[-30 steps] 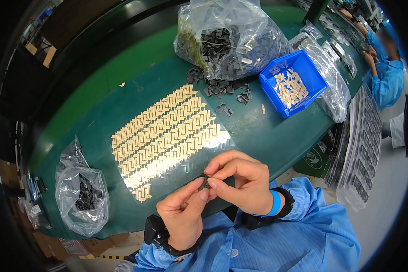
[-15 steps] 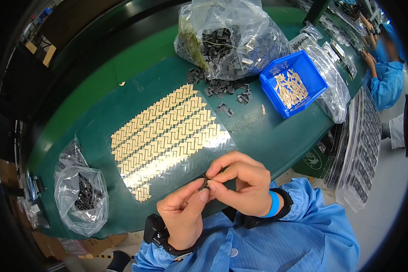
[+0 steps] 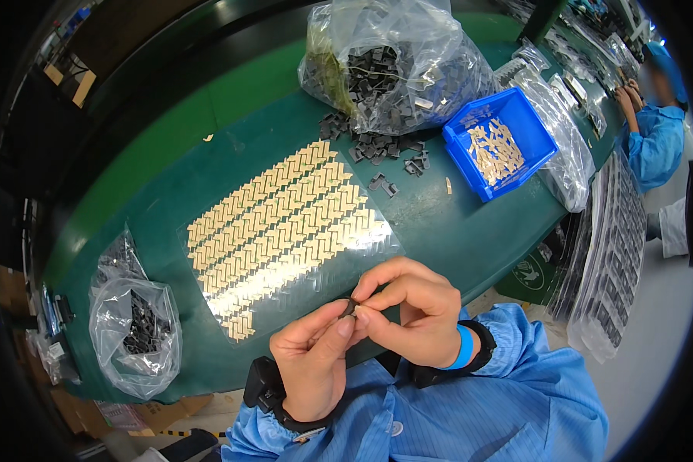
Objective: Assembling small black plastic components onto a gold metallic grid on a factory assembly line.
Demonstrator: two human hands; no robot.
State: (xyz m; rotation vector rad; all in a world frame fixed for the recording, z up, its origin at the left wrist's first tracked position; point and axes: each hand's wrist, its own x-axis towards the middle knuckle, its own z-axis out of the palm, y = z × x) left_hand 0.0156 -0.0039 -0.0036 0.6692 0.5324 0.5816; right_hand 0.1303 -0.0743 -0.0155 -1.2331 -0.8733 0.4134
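Note:
Between the fingertips of my two hands is a small black plastic part [image 3: 349, 307], mostly covered by the fingers. My left hand [image 3: 313, 358] pinches it between thumb and forefinger. From the other side, my right hand [image 3: 416, 312] grips its edge with thumb and fingertips closed; whether a thin piece is also between them cannot be made out. Just beyond the hands lies a clear sheet [image 3: 316, 286] covered in rows of small cream-coloured adhesive pieces [image 3: 277, 223]. Its near right strip is bare and shiny.
A large clear bag [image 3: 439, 69] of black parts stands at the back, with loose black parts [image 3: 381, 146] before it. Right of it, a blue bin [image 3: 462, 165] holds cream pieces. A smaller bag [image 3: 104, 339] sits left. Another person [image 3: 654, 146] works far right.
My fingers shift slightly around the black part, which is turned a little in the pinch. At the far right, the other person's hands have drawn together.

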